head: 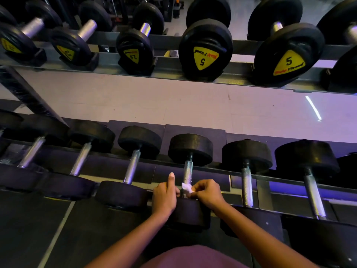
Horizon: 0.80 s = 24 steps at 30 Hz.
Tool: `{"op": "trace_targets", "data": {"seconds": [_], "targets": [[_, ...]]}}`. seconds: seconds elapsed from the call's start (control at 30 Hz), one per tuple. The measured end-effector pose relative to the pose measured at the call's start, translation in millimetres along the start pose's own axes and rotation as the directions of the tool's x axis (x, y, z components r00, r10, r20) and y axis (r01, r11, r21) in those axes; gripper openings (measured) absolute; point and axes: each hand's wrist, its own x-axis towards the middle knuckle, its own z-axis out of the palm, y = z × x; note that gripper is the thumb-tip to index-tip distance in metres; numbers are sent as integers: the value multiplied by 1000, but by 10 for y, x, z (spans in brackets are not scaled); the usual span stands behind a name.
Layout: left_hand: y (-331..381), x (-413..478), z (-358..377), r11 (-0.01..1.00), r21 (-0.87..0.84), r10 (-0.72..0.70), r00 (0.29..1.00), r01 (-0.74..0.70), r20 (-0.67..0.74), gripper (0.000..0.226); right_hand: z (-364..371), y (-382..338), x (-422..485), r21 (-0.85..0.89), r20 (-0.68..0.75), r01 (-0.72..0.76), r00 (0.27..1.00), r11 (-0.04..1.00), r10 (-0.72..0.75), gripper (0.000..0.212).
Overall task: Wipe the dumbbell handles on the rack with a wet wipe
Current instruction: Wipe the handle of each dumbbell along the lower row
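Observation:
A white wet wipe (186, 188) is wrapped round the near end of a knurled steel dumbbell handle (188, 171) on the lower rack row. My right hand (207, 193) pinches the wipe against the handle from the right. My left hand (165, 196) sits on the left of the same handle, index finger pointing straight up, the other fingers curled at the wipe. The dumbbell's near black head (188, 215) lies under both wrists.
Several more black dumbbells with steel handles lie left (132, 167) and right (246, 187) on the same lower rail (289, 180). An upper rack tier (164, 70) holds dumbbells with yellow labels, marked 5 and 2.5. Pale floor shows between the tiers.

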Motion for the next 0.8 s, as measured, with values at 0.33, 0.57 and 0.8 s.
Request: {"op": "trace_targets", "data": {"seconds": [0.33,0.57,0.8], "targets": [[34,-37,-29,1000,14,-5,1000,5,4,69,-76,-398,441,290,-331,22,940,957,79,13],[65,-46,-32,1000,28,0,1000,1,-21,68,36,-296,353,266,-321,71,947,961,19,10],[39,-28,-36,998,64,-23,1000,23,0,70,98,-440,443,348,-384,17,915,937,126,15]]}}
